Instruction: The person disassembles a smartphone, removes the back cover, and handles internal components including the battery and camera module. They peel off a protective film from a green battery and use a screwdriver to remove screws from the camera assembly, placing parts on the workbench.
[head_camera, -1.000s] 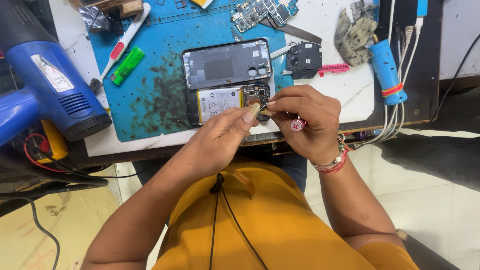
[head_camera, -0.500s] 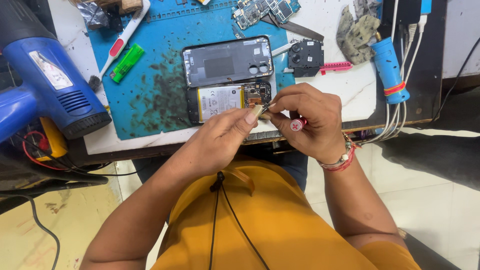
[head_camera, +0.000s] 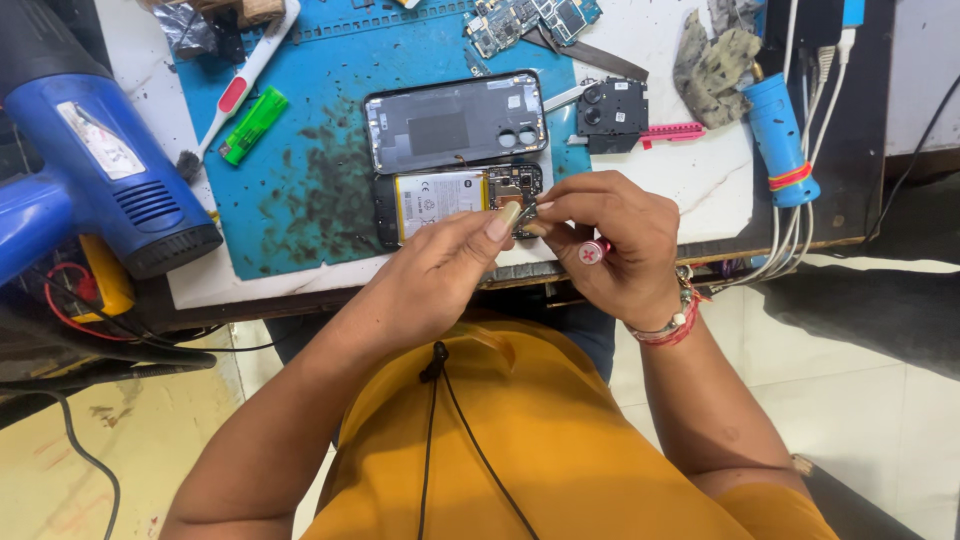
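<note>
An opened phone (head_camera: 455, 200) with its battery showing lies on the blue work mat (head_camera: 320, 150); its grey back cover (head_camera: 455, 123) rests just beyond it. My left hand (head_camera: 435, 265) pinches a tiny metal part at its fingertips, right above the phone's near right corner. My right hand (head_camera: 615, 240) meets it there, gripping a small screwdriver whose red end cap (head_camera: 594, 252) sticks out of my fist. The tool's tip is hidden between my fingers.
A blue heat gun (head_camera: 100, 180) lies at the left. On the mat are a green lighter (head_camera: 252, 125), a white and red brush (head_camera: 240, 85) and circuit boards (head_camera: 530, 18). A black camera frame (head_camera: 612, 110), a pink tool (head_camera: 672, 131), a blue-handled iron (head_camera: 780, 140) and cables sit right.
The view has shifted slightly; both hands stay together over the phone's near right corner with only small finger movement.
</note>
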